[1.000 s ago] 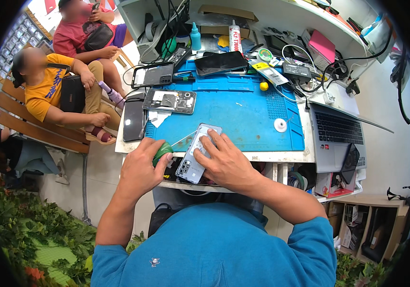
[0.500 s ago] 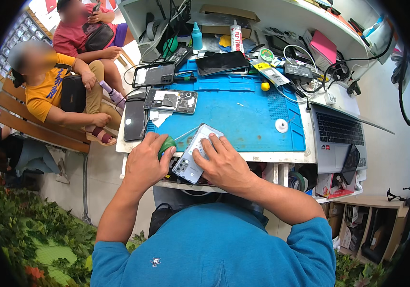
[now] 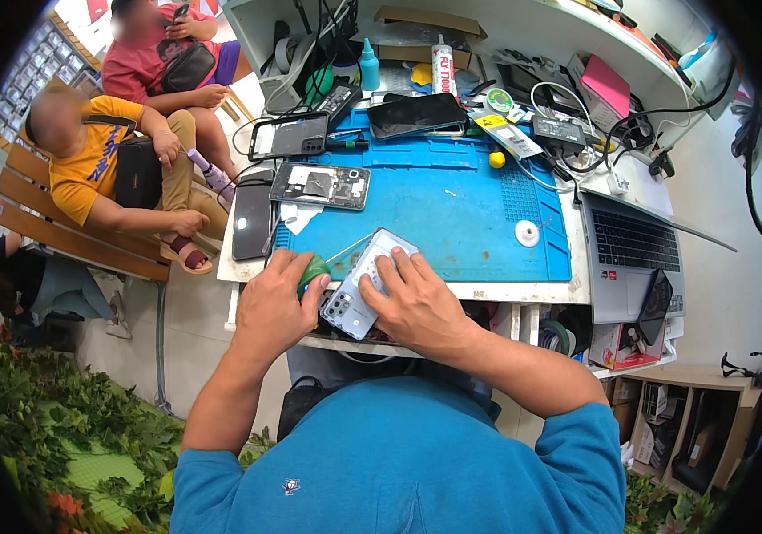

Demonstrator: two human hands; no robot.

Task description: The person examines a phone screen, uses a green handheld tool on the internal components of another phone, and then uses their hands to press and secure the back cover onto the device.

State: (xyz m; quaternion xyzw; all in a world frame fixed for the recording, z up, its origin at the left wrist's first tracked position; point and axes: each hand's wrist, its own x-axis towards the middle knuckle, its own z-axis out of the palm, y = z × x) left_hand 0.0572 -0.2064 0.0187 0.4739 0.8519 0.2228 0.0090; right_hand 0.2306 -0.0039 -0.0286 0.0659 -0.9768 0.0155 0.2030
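Observation:
My left hand (image 3: 274,301) is closed round the green handle of a screwdriver (image 3: 313,269). Its thin metal shaft reaches toward the upper left edge of a light blue-silver phone (image 3: 358,307); whether the tip touches that edge I cannot tell. The phone lies tilted, back up, at the front edge of the blue repair mat (image 3: 434,227), its camera lenses toward me. My right hand (image 3: 421,307) grips the phone, fingers spread over its back. Beyond my left hand lies an opened phone (image 3: 320,186) with its insides showing, next to a dark phone (image 3: 253,218).
A phone frame (image 3: 287,138), a black phone (image 3: 416,116), a blue bottle (image 3: 369,67) and a glue tube (image 3: 443,69) crowd the back. A white disc (image 3: 527,233) sits on the mat's right. A laptop (image 3: 634,249) stands right. Two people (image 3: 100,169) sit at left.
Both hands keep their hold on the screwdriver and phone, with hardly any movement. The whole view has shifted slightly. The seated person in yellow has turned their head.

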